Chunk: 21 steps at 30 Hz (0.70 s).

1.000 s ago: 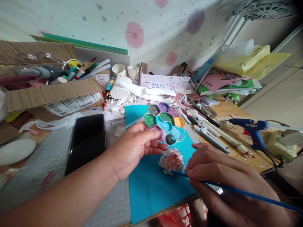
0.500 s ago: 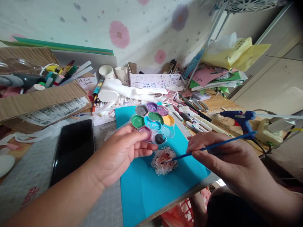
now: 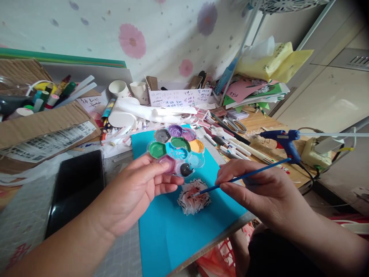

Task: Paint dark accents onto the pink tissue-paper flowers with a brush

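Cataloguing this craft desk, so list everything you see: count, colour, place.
sheet: one, blue, centre
ruffle: one, white and pink, on the sheet
palette: one, clear with mixed paints, above the sheet
brush: one, blue, tip at the ruffle
mat: one, grey, left
phone: one, black, on the mat
box: one, brown, far left
cups: one and a stack, white, back
pens: several, mostly white, right of the sheet
scissors: one pair, grey, behind the pens
glue gun: one, blue, right
papers: several, pink, green and white, back right
desk: one, brown, underneath
wall: one, white with flowers, back
clutter: too jumbled to count, mixed, back
left hand: one, bare, holding the palette
right hand: one, bare, holding the brush
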Available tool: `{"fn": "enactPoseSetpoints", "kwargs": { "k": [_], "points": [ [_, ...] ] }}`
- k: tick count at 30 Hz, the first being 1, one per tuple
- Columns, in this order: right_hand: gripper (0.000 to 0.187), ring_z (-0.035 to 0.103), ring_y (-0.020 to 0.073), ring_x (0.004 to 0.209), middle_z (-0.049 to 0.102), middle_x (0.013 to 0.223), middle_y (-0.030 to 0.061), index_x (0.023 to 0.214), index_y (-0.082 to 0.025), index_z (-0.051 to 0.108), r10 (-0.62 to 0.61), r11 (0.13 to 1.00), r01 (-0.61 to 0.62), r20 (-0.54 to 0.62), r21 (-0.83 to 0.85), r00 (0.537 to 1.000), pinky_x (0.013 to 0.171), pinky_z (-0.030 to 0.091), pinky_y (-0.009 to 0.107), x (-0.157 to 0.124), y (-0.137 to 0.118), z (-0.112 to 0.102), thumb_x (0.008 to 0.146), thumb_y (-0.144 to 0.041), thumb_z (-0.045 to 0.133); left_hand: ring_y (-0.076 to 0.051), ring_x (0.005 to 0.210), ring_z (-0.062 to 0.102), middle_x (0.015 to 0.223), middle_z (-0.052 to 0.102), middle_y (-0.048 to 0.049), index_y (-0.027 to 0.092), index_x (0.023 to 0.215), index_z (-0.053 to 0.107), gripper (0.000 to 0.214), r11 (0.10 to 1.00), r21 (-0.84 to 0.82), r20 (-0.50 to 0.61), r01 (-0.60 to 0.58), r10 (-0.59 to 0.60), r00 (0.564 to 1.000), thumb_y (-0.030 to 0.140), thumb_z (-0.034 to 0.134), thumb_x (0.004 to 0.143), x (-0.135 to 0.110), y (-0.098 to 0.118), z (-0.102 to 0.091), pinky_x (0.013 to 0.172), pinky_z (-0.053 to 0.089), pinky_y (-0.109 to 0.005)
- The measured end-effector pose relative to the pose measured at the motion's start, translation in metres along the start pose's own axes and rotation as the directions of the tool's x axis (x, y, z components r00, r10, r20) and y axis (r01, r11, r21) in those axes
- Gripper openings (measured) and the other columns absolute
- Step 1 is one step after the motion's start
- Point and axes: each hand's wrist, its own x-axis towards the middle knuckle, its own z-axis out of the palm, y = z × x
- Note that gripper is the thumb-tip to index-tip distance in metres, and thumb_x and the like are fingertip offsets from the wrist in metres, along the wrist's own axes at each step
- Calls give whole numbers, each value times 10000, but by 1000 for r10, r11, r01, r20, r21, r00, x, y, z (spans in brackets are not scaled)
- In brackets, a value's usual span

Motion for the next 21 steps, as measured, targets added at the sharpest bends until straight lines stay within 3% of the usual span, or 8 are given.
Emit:
{"fn": "enactPoseSetpoints", "kwargs": {
  "k": [6, 21],
  "points": [
    [103, 717, 150, 759, 759, 764, 17, 770, -205, 703, 89, 991, -90, 16, 99, 996, 672, 550, 211, -4, 0, -2, 851, -267, 704, -219, 695, 755, 761, 796, -50, 194, 751, 696, 128, 1000, -19, -1, -9, 9, 1000, 234, 809, 706, 6, -6, -6, 626, 593, -293],
    [108, 700, 128, 732, 755, 762, 17, 795, -196, 714, 89, 993, -90, 10, 76, 996, 678, 542, 193, -2, 2, 1, 860, -273, 674, -219, 694, 762, 744, 798, -34, 210, 725, 708, 138, 1000, -20, -5, -11, 10, 1000, 247, 831, 675, 6, -7, -5, 611, 594, -284]
  ]
}}
